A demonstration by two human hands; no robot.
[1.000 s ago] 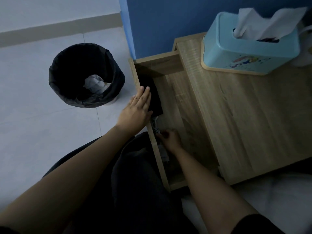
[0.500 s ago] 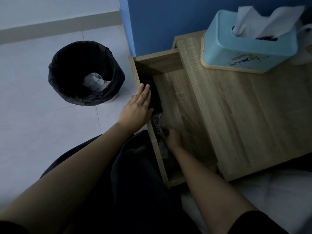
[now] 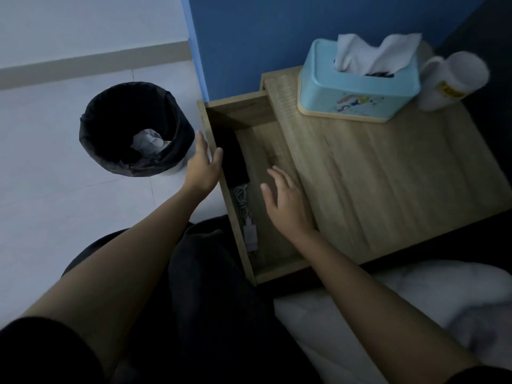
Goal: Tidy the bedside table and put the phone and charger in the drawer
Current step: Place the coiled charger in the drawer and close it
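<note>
The wooden drawer (image 3: pixel 279 270) of the bedside table (image 3: pixel 388 189) stands pulled out. A black phone (image 3: pixel 234 159) lies flat inside it along the front panel. Just below the phone lie a coiled white cable (image 3: pixel 241 198) and its white charger plug (image 3: pixel 250 236). My left hand (image 3: pixel 203 169) hovers open at the outer side of the drawer front, its thumb near the phone's edge. My right hand (image 3: pixel 285 202) floats open above the drawer floor, to the right of the cable, holding nothing.
A light blue tissue box (image 3: pixel 357 92) and a white mug (image 3: pixel 451 80) stand at the back of the tabletop. A black-lined waste bin (image 3: pixel 135 128) with crumpled paper sits on the tiled floor to the left. White bedding (image 3: pixel 415 306) lies lower right.
My right hand has let go of the charger and risen out of the drawer, fingers spread. My left hand has lifted off the drawer front and opened.
</note>
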